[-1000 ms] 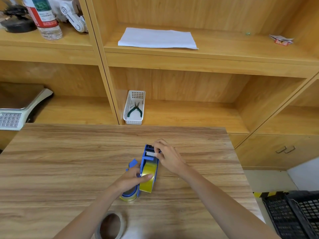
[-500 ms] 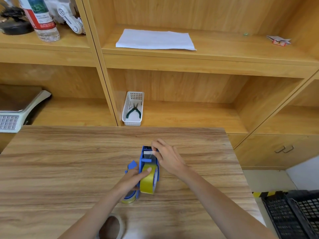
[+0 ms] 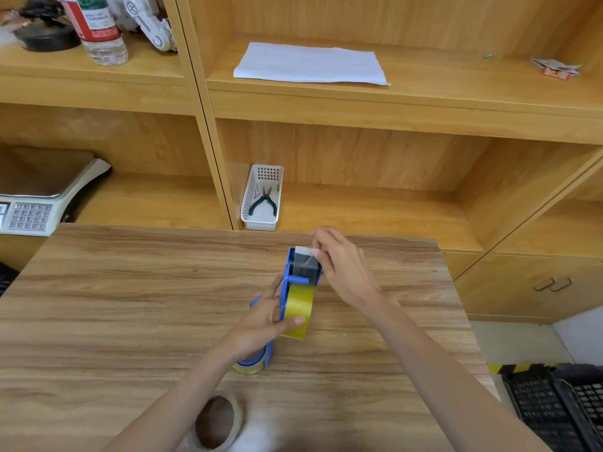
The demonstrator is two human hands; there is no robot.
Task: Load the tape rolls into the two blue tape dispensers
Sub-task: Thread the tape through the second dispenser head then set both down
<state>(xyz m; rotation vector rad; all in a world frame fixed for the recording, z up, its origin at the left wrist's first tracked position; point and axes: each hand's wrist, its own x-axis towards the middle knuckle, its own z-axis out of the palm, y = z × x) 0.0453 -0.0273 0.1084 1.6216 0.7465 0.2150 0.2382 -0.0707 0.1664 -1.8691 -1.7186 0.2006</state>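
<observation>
Under my hands I see a matt wood-grain bench, a blue plastic dispenser, and glossy yellow tape.

— Was anything legible?
— Hardly. The bottle on the upper shelf, left of the white paper sheet, carried a red-and-green label with print too small to read.
— And the scale below that bottle?
— Its keypad markings were blurred.

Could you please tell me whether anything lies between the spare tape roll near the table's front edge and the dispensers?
Only the left forearm crosses above that stretch; on the table itself, nothing visible lies between the spare tape roll and the dispensers.
</observation>
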